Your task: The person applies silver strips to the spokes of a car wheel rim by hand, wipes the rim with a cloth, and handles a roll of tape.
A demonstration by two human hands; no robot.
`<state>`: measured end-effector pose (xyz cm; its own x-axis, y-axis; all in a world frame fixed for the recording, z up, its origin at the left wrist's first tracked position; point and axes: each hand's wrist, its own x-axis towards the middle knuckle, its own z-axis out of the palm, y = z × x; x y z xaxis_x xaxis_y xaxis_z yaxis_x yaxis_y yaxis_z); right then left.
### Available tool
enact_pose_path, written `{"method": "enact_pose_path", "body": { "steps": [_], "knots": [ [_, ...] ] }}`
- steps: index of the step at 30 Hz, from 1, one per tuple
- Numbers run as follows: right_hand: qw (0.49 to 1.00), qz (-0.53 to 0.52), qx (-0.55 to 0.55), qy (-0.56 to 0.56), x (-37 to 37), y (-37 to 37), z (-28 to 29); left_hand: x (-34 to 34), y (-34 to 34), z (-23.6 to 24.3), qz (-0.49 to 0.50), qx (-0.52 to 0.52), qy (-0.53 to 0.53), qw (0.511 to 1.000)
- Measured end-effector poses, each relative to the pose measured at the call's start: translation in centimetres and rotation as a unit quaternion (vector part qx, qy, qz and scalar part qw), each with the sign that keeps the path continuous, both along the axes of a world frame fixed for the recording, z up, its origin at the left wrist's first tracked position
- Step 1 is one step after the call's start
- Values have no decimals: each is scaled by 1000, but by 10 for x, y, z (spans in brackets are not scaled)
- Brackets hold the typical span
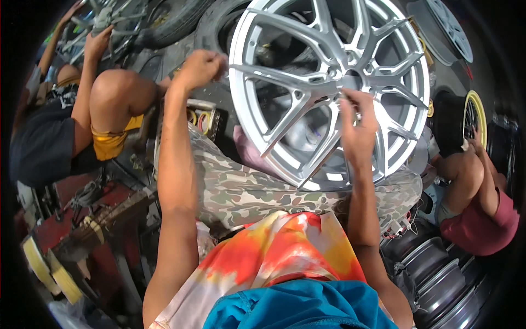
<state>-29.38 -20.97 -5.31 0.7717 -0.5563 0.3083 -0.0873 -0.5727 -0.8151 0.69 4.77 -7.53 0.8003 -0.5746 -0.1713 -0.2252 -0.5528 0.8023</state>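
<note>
A large silver alloy wheel rim (298, 82) with split spokes leans against my camouflage-trousered legs. Just off its left edge, my left hand (204, 69) is raised, fingers curled in; anything inside them is blurred and hidden. My right hand (359, 129) is over the lower spokes, thumb and fingers drawn together just below the dark hub hole (352, 80). What those fingertips pinch, if anything, is too small to name.
Tyres (175, 24) lie beyond on the floor. At left a person (109, 98) handles a spoked wheel (104, 22); at right another person (476, 203) touches a yellow-edged rim (478, 109). Dark rims (438, 279) are stacked lower right. Tape rolls (64, 277) hang lower left.
</note>
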Motion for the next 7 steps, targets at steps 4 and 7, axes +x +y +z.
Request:
{"method": "enact_pose_path", "body": {
  "steps": [4, 7],
  "knots": [
    [995, -30, 87, -26, -28, -24, -2, -60, 10, -26, -190, 309, 151, 920],
    [978, -37, 196, -57, -48, -41, -17, -99, -15, -31, -282, 450, 195, 824]
  ]
}}
